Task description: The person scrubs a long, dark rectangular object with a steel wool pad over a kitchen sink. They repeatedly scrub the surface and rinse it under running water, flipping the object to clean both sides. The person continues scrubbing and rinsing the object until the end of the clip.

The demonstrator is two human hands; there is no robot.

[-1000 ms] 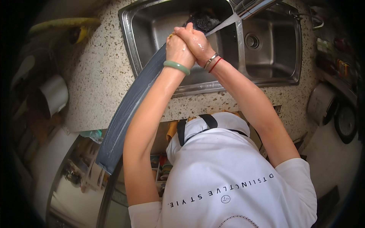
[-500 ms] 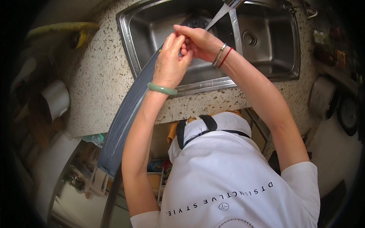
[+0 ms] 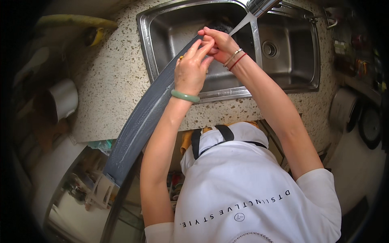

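My two hands meet above the left basin of the steel sink, beside running water from the tap. My left hand, with a green bangle, has its fingers stretched against the fingers of my right hand. Those right fingers are curled in; whether they hold anything is hidden. Behind my left hand and forearm, a long dark grey strip runs from the basin across the counter and past its front edge. Its surface looks wet and streaked.
The right basin has a round drain. Speckled counter surrounds the sink. A light-coloured pot stands at the left, below a yellowish curved bar. Dark round cookware is at the right.
Both hands have shifted slightly in the view along with the sink, as the view itself moved. My left fingers have straightened a little against the right hand. The grey strip still lies across the counter.
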